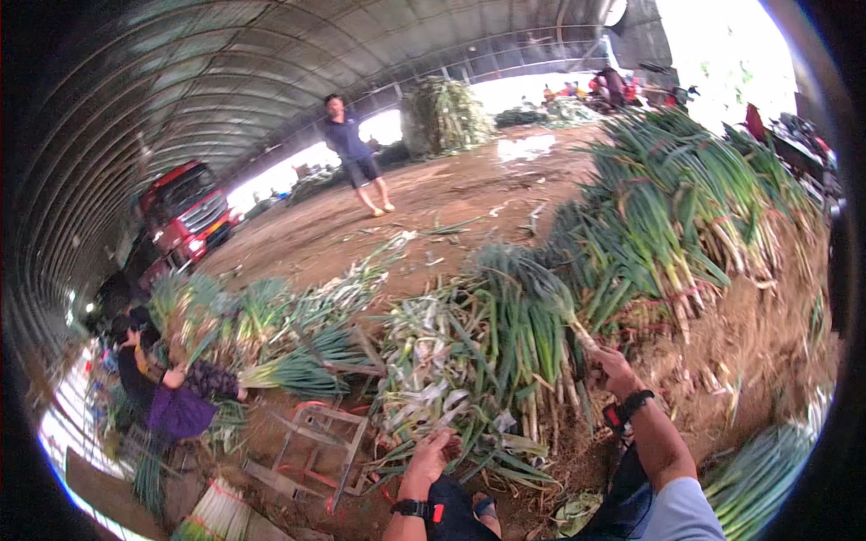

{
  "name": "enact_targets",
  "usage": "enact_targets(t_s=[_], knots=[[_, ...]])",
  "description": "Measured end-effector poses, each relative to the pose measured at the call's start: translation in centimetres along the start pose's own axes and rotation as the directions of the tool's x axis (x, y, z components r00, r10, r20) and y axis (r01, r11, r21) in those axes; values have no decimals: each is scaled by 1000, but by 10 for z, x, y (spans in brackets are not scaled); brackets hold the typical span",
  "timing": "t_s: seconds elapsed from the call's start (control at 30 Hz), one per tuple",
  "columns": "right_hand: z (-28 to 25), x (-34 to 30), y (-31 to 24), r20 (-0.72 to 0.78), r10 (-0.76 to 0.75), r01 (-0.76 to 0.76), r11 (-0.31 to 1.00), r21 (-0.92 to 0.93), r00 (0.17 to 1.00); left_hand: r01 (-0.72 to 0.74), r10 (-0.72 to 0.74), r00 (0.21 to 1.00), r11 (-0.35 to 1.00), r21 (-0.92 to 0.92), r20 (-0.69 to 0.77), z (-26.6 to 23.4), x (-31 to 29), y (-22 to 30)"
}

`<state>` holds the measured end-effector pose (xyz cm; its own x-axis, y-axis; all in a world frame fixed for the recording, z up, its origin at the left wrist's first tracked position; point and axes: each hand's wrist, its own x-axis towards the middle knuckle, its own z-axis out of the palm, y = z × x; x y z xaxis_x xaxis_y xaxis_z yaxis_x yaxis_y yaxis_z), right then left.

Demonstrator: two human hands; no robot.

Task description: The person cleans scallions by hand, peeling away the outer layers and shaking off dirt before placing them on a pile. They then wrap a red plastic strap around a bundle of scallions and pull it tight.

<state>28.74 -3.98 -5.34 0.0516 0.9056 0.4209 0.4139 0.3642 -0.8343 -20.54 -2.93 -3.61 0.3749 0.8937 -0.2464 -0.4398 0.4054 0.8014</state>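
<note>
My right hand (616, 371) is closed around the pale lower end of a long green onion (573, 320). Its dark green leaves reach up and away to the left, over the other onions. My left hand (431, 460) is lower and to the left, holding nothing, with its fingers loosely apart. It hovers by a heap of stripped onion leaves (419, 397). Just beyond both hands, a row of green onions (532, 338) lies with pale stalks toward me and leaves pointing away.
Tied onion bundles (672, 203) are piled at the right; more onions (776, 478) lie at lower right. A metal frame (316, 451) stands left of my left hand. One person (171, 388) sits at left, another (354, 149) stands farther back. A red truck (189, 212) is behind.
</note>
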Motion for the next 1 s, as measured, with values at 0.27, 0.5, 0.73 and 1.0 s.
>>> enact_targets(t_s=[0.27,0.5,0.73,1.0], knots=[[51,25,-16,-28,444,-360,759,542,895,0,0,998,1000,-3,-68,-41,-20,-1],[29,16,43,-20,257,-234,907,350,966,12,-12,999,1000,-1,-39,-26,-14,-2],[33,13,-49,-28,-462,396,788,-471,886,7,-12,996,998,-63,-85,-28,-25,-3],[29,15,-46,55,-265,270,923,-275,963,-4,2,999,999,-42,-39,-20,-19,3]])
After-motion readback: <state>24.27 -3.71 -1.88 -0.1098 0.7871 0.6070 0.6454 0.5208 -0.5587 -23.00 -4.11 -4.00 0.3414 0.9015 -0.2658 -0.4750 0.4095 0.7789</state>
